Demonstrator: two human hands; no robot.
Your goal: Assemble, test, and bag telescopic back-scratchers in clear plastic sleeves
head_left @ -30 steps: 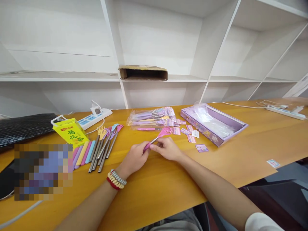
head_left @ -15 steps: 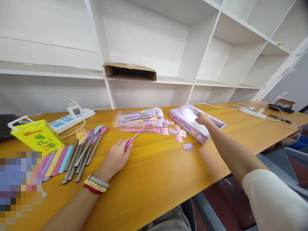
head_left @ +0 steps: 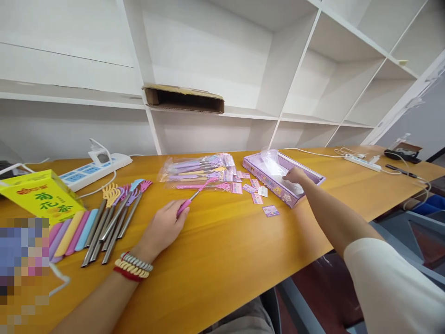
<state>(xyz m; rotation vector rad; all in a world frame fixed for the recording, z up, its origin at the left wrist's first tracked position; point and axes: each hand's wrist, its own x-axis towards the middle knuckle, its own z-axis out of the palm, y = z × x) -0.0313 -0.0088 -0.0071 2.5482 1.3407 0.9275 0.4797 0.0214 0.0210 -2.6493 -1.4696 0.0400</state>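
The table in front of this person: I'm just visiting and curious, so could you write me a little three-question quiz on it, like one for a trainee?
1. What does the left hand hold?
2. True or false: the right hand is resting on the yellow box.
3. Which of these sits on the shelf? A) the power strip B) the cardboard box C) the small cards

Key:
1. A pink back scratcher.
2. False; it is at the purple box.
3. B
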